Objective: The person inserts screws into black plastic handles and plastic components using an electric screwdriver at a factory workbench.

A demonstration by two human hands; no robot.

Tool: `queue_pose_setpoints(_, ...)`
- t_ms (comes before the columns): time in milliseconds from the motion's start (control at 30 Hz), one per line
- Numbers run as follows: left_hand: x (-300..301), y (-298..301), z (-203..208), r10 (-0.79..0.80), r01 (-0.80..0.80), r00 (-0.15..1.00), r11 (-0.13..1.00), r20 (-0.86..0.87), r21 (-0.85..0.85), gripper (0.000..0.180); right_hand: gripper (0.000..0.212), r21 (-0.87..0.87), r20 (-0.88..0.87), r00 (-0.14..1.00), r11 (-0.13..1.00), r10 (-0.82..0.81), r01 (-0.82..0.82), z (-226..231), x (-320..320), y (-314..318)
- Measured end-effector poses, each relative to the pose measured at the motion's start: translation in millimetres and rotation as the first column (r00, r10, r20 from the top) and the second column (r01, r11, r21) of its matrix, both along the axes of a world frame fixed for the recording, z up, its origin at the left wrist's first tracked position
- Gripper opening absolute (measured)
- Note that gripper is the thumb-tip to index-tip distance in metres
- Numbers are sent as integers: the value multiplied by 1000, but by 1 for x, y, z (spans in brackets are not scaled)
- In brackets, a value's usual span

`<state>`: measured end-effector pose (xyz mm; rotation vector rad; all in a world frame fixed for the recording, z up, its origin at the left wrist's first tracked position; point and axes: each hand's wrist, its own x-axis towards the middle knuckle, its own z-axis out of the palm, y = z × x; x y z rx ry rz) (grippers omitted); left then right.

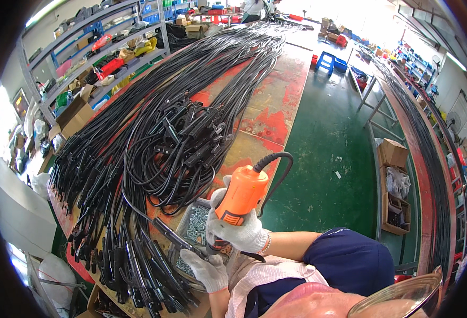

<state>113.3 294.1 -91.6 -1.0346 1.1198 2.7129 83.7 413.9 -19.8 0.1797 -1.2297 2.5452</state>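
In my gloved right hand I grip an orange corded power screwdriver, its body upright and its working end pointing down. Its black cord loops from the top toward the right. My gloved left hand is closed on the near end of a slim black cable fitting, just below the tool's lower end. Where tool and fitting meet is partly hidden by my fingers. A tray of silver screws lies beneath both hands. To its left hang many black fittings on cable ends.
Long bundles of black cable run along the worn red table, with a coiled heap of fittings on top. Shelves stand left. Across the green floor, another bench carries cables. People are at the far end.
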Motion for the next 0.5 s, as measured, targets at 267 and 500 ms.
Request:
queue_pose_setpoints(267,4,-9,-26,-90,93,996,990,-25,107,49,67,168,-30,990,977,138,-131,-3,1,-2)
queue_pose_setpoints(500,2,9,24,-57,78,995,964,-88,256,59,55,496,-51,978,855,201,-150,4,-3,-6)
